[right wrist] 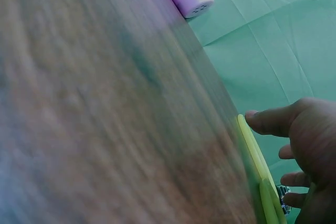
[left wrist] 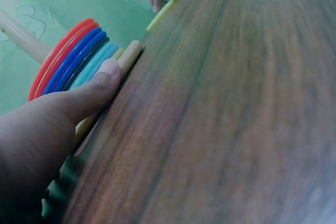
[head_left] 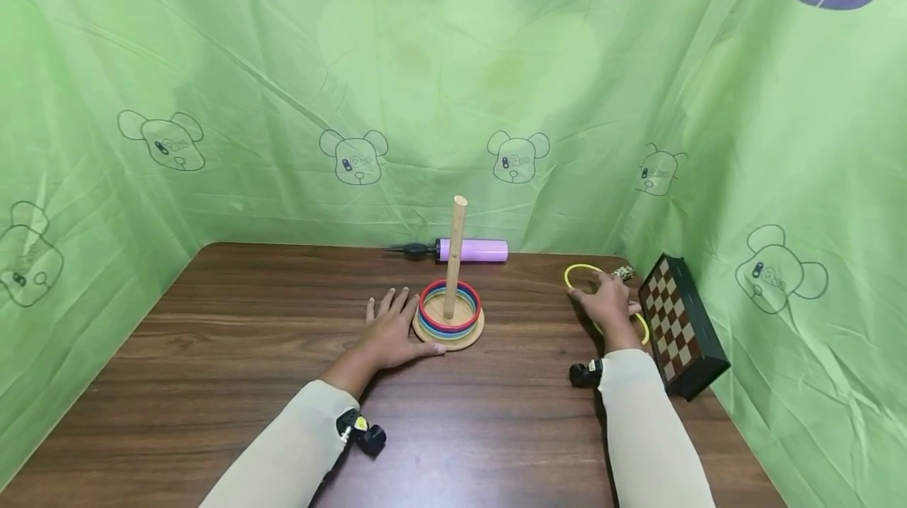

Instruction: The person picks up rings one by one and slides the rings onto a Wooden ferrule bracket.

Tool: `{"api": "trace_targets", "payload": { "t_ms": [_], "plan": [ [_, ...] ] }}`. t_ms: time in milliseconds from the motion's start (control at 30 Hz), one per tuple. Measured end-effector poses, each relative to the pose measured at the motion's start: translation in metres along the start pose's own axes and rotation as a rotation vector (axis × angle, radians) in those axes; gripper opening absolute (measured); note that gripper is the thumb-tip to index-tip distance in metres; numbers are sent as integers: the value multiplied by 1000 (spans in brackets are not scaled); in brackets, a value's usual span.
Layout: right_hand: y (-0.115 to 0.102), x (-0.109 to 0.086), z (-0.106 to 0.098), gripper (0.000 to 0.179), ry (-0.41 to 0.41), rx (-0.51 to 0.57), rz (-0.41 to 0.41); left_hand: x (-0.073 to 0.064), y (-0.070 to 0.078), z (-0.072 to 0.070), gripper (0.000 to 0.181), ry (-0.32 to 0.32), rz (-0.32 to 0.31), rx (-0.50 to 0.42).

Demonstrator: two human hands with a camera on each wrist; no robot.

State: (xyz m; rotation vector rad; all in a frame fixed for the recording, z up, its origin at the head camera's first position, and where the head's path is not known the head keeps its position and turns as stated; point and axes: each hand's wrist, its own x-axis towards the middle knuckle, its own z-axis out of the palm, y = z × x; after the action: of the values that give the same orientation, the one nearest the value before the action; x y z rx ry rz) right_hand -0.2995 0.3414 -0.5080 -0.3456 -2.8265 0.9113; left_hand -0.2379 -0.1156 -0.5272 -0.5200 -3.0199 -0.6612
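Observation:
A ring-toss stand with a wooden post on a round base has several stacked rings around the post, a red ring on top and blue ones under it. Beside it on the left, my left hand has its fingers spread, with the thumb resting along the base's near edge. My right hand is over yellow rings lying on the table at the right. In the right wrist view the thumb is at the rim of a yellow ring, with the fingers apart.
A purple hand pump lies behind the stand at the table's back edge. A checkered board box stands on its side right of my right hand, near a small patterned item. Green cloth surrounds the wooden table.

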Motion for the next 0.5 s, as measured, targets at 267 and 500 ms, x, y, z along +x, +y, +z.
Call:
{"api": "trace_targets", "payload": {
  "t_ms": [267,500],
  "plan": [
    [1,2,1,81,-25,2,16,-2,1,-1,128,-9,-5,-10],
    [5,8,3,75,-27,-10,22,-1,2,-2,129,-12,-10,-7]
  ]
}}
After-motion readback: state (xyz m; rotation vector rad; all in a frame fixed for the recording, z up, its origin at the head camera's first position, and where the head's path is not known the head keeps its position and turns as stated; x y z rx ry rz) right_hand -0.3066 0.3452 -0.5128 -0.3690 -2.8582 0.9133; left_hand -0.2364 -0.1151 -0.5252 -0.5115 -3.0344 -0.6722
